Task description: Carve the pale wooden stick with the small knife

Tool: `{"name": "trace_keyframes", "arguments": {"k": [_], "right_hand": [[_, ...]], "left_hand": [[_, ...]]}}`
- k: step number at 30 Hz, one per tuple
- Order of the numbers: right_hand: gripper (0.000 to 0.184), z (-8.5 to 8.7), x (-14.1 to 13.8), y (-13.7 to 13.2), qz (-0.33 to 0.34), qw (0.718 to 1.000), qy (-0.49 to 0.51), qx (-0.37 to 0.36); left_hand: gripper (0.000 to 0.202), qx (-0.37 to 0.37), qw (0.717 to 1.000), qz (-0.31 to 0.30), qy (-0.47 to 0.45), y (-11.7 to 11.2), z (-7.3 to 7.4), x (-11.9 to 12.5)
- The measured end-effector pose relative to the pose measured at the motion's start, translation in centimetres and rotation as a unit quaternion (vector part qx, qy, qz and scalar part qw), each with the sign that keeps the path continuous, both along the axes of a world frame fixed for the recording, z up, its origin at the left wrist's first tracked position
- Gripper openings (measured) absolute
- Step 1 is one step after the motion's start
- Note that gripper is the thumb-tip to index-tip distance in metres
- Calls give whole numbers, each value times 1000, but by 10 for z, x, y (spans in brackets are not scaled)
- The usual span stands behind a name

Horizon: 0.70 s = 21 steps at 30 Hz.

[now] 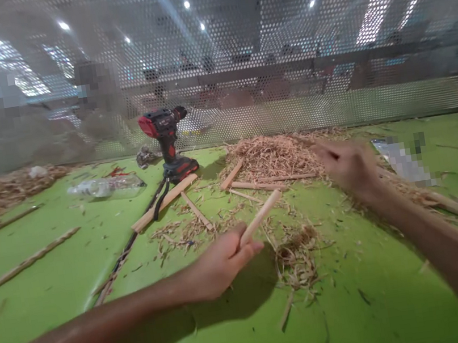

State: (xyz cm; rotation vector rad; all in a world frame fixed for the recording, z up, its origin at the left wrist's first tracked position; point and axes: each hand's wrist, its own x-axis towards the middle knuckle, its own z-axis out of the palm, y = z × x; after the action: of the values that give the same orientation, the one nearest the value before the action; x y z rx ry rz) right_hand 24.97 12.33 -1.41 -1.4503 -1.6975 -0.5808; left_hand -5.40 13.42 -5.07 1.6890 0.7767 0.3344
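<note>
My left hand [220,261] is closed around a short, pale, rounded wooden stick [262,215], which slants up and to the right out of the fist. My right hand [351,167] hovers at the right edge of a heap of wood shavings [276,156]. Motion smears its fingers; they look curled, but whether they hold anything cannot be made out. Below the stick's tip lies a smaller clump of curled shavings [300,258] on the green tabletop [236,336].
A red and black cordless drill [168,143] stands upright at the back. Beside it lie a flat wooden strip [165,204] and a clear plastic bottle [106,187]. A twisted stick [27,263] lies at left. Behind everything rises a perforated metal screen [242,89].
</note>
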Motion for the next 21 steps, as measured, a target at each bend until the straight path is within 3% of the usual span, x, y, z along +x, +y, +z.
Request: {"name": "trace_keyframes", "arguments": {"k": [2,5,9,16,21], "right_hand": [[30,9,8,-1,-31,998,48,41],[30,14,-9,-7,37,997,73,-15],[25,6,-44,-15,121,989,54,-72],[27,-16,-71,-18,195,965,36,-172],[27,-29,-86,-17,201,969,8,-141]], "left_hand": [[30,12,1000,17,4,1,1,1],[28,19,999,46,-22,6,-2,4],[31,8,998,56,-35,9,-7,7],[29,0,996,72,-46,15,-10,7],[27,-145,980,-5,-140,17,-3,3]]}}
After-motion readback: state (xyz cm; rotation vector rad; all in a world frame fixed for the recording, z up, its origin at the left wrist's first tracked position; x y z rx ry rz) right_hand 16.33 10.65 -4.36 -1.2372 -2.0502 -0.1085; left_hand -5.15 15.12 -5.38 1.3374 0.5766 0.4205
